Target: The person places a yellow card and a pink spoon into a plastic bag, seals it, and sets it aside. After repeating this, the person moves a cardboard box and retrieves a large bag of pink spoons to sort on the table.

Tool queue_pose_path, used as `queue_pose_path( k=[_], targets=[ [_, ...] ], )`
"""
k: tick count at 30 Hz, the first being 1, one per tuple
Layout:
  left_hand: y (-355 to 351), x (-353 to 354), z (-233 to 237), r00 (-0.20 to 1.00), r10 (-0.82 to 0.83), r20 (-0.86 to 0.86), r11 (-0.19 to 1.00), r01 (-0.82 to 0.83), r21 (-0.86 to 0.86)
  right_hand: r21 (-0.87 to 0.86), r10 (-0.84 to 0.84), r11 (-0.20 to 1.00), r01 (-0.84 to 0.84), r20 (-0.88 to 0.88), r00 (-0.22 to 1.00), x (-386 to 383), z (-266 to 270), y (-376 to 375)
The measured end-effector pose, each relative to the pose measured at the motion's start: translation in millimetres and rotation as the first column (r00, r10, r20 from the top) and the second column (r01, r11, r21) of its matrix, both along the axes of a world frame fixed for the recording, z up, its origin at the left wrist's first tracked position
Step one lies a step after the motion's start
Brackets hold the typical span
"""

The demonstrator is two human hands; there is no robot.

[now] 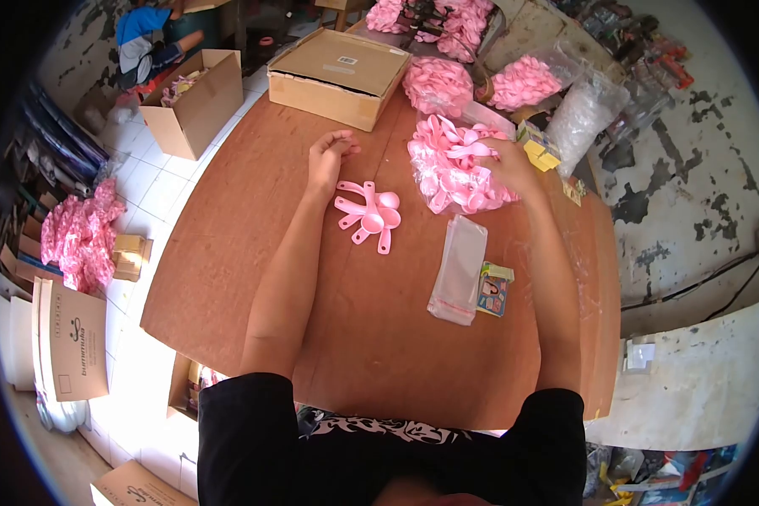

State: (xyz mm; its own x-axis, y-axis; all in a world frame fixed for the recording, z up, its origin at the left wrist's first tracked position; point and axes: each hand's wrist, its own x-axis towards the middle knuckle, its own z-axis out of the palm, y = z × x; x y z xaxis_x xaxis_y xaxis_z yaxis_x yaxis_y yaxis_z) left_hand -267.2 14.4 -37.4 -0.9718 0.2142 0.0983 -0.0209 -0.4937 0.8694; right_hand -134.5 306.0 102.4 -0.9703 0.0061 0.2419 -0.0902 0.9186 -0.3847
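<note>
My left hand point(332, 162) hovers over the table just above a small fanned pile of pink measuring spoons point(371, 218). Its fingers are loosely curled and apart, with nothing visible in them. At the right, my right hand point(511, 167) reaches into a clear bag of pink measuring spoons point(455, 177). Its fingers close on a spoon at the top of the heap, though the fingertips are partly hidden. Nearer my body lie a stack of clear plastic sleeves point(459, 270) and a pack of printed cards point(495, 291).
A cardboard box point(337, 76) stands on the table's far edge. More bagged pink pieces point(437, 87), small yellow boxes point(538, 145) and a clear plastic bag point(586, 118) line the far right. On the floor to the left are an open carton point(196, 105) and a seated person point(148, 42).
</note>
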Motion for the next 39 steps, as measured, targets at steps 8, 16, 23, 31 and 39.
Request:
queue_pose_path(
  k=[8, 16, 23, 31, 39],
  targets=[
    [0, 0, 0, 1.0, 0.003, 0.006, 1.0, -0.003, 0.013, 0.317, 0.237, 0.939, -0.132, -0.32, 0.918, 37, 1, -30],
    [0, -4, -4, 1.0, -0.005, -0.017, 1.0, 0.005, -0.007, 0.157, 0.102, 0.988, 0.011, -0.687, 0.719, 52, 18, -52],
    [-2, -1, -1, 0.999, -0.014, 0.031, 0.999, 0.012, 0.046, -0.601, 0.078, 0.771, -0.209, -0.237, 0.968, 25, -42, -118],
    [-5, -4, 0, 0.998, -0.021, 0.065, 0.997, 0.016, 0.077, -0.346, 0.122, 0.925, -0.158, -0.123, 0.985, 13, -80, -154],
    [-2, -5, -1, 0.998, -0.021, 0.053, 0.999, 0.019, 0.047, -0.202, 0.212, 0.955, -0.217, -0.042, 0.976, 20, -41, -132]
  ],
)
